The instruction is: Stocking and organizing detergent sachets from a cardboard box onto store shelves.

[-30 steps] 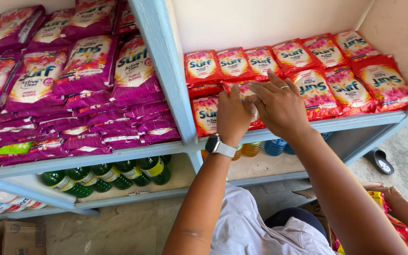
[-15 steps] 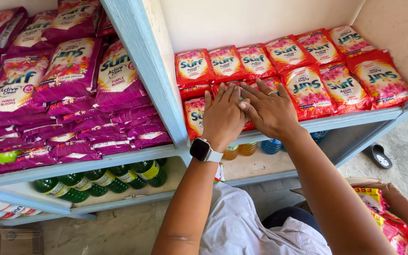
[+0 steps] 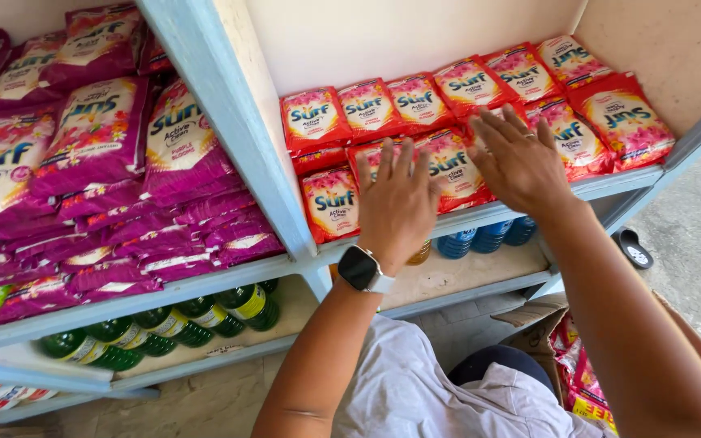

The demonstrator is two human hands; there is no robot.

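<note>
Pale blue shelving [image 3: 229,154] fills the view, its left bay stacked with purple detergent pouches [image 3: 107,162] and its right bay lined with red detergent pouches [image 3: 415,105] against a cream back wall. Green bottles [image 3: 164,324] lie on the lower left shelf and blue bottles [image 3: 480,239] on the lower right one. Both hands lie flat, fingers spread and gripping nothing: the left hand [image 3: 395,203] covers a front-row red pouch [image 3: 448,166], the right hand [image 3: 517,158] its neighbour. Pressed unevenly, these slick front pouches could probably slide off the shelf edge.
</note>
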